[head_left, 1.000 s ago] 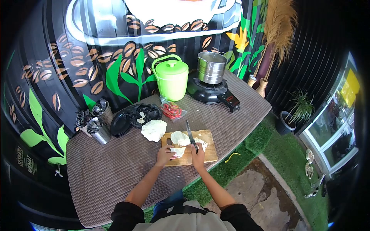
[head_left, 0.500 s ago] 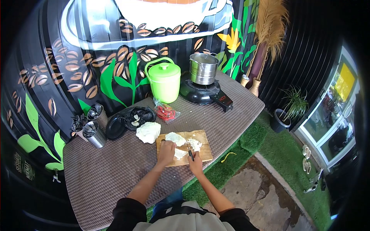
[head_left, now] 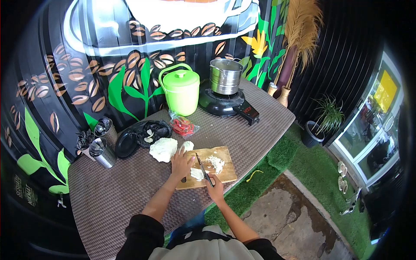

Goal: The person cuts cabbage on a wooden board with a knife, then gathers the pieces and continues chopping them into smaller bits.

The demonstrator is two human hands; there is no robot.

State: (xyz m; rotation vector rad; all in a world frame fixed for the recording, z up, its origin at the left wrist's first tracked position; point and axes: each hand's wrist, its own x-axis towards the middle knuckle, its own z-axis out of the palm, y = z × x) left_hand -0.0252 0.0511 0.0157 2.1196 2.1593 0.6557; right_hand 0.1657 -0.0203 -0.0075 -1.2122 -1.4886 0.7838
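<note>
1. Our right hand (head_left: 215, 190) is closed around the handle of the knife (head_left: 202, 167); its blade points away from us over the cutting board (head_left: 227, 174).
2. Our left hand (head_left: 181, 166) lies over the board's left edge, fingers extended. We cannot tell whether it grips the small pale piece (head_left: 187, 145) at its fingertips.
3. Change: that piece has shifted from the board's middle toward the large pale piece (head_left: 164, 150). We judge that this frees board space for the blade.
4. On the board: one flat pale piece (head_left: 196, 174), beside the knife, and one chopped heap (head_left: 216, 164).
5. On the surface (head_left: 121, 195), beyond: one red-filled bag (head_left: 183, 127), one green bucket (head_left: 182, 96), one pot (head_left: 226, 79) on one stove (head_left: 220, 105), three cutlery cups (head_left: 105, 157).
</note>
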